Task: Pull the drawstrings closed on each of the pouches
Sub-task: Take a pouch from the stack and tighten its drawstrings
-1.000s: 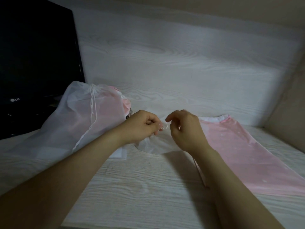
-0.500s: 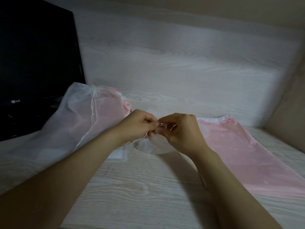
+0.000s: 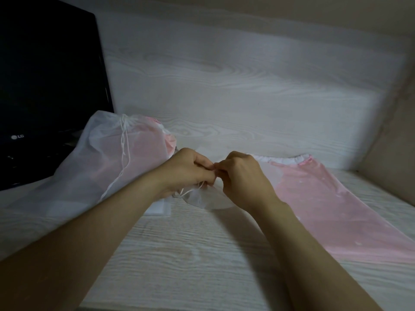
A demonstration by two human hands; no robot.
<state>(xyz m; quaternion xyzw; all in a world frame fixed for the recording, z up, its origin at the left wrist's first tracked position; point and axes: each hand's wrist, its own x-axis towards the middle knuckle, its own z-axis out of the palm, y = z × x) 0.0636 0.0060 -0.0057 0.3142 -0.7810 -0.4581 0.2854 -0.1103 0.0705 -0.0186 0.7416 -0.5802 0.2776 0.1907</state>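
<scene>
Small pouch (image 3: 206, 199), contents unclear: fingers of left hand (image 3: 188, 173) and right hand (image 3: 242, 179) pinch its mouth.

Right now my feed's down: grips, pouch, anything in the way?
Left grip and right grip both pinching small sheer pouch at its mouth. Drawstring loops hang under left grip. Nothing in the way.

two arms of one person show, both bare from the frame edge down to the fingertips. the left forearm (image 3: 101, 232) fills the 8 o'clock side of the view, broad near the camera and tapering to the wrist; the right forearm (image 3: 303, 254) fills the 5 o'clock side with the same taper. the left hand (image 3: 188, 171) and right hand (image 3: 244, 178) are bare as well, their knuckles catching the dim light.
</scene>
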